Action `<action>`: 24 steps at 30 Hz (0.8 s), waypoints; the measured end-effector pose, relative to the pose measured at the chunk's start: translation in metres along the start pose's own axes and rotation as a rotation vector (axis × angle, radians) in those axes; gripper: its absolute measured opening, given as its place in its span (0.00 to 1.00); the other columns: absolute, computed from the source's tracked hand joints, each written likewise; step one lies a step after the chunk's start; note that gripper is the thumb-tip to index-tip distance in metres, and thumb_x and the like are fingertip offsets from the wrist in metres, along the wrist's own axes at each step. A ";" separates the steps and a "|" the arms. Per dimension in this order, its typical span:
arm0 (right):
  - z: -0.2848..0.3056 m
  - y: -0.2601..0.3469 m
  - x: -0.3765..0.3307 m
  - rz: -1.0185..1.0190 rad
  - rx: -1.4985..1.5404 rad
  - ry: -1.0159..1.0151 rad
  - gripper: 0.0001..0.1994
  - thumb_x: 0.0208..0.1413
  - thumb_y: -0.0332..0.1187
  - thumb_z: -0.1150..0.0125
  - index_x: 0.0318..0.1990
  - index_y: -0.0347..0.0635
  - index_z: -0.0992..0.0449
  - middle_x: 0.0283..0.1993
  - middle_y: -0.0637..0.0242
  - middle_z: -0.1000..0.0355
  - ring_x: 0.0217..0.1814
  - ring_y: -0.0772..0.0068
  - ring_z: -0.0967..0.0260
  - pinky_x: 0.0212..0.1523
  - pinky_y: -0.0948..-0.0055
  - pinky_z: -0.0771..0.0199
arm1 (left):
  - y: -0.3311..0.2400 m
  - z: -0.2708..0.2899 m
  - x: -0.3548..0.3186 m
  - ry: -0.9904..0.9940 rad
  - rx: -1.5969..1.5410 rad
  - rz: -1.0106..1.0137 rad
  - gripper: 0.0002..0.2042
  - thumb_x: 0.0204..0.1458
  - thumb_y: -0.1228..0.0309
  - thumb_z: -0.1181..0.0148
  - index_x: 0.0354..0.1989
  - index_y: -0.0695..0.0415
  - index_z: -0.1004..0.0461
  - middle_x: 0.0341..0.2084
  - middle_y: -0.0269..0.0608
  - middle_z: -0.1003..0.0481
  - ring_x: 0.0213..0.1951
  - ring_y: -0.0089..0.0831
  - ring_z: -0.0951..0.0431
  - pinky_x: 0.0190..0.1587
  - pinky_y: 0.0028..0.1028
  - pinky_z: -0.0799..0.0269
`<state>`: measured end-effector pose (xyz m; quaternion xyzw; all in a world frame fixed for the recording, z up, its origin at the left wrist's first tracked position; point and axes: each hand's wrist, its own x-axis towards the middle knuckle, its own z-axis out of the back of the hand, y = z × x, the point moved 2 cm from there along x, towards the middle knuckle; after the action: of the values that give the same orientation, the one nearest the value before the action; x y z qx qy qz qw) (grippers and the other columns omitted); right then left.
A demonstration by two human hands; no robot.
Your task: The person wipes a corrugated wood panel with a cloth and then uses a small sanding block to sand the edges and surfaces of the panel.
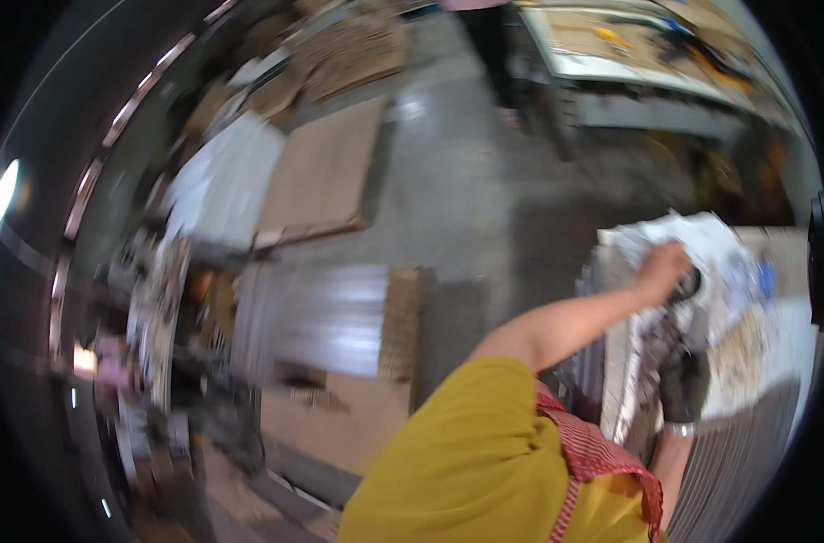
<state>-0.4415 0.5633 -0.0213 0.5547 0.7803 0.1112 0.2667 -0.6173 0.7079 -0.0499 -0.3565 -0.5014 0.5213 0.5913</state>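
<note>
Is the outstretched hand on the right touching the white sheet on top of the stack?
Cannot tell. In the head view the hand overlaps the white sheet, but motion blur hides any contact or gap.

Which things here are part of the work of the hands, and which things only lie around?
In hand:
- left hand, reaching onto the white crumpled sheet
- small dark round object just under that hand; too blurred to identify
- tall stack of grey-white sheets below it

Lying about:
- flat brown cardboard sheets on the grey floor
- cluttered white table, far off

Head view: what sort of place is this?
Probably a workshop or packing floor: flat brown cardboard sheets on the grey concrete floor, stacked pale sheet material, a cluttered workbench.
</note>
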 end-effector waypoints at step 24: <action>-0.007 -0.045 0.073 -0.238 -0.292 0.043 0.07 0.65 0.25 0.45 0.47 0.35 0.26 0.47 0.61 0.25 0.47 0.69 0.28 0.47 0.70 0.25 | 0.008 -0.040 0.027 0.372 0.931 -0.359 0.07 0.51 0.58 0.36 0.29 0.45 0.15 0.28 0.36 0.17 0.34 0.38 0.17 0.33 0.39 0.24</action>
<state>-0.4987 0.6152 -0.0577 0.4113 0.8215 0.2027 0.3390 -0.5826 0.7396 -0.0615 -0.0515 -0.1569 0.5071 0.8459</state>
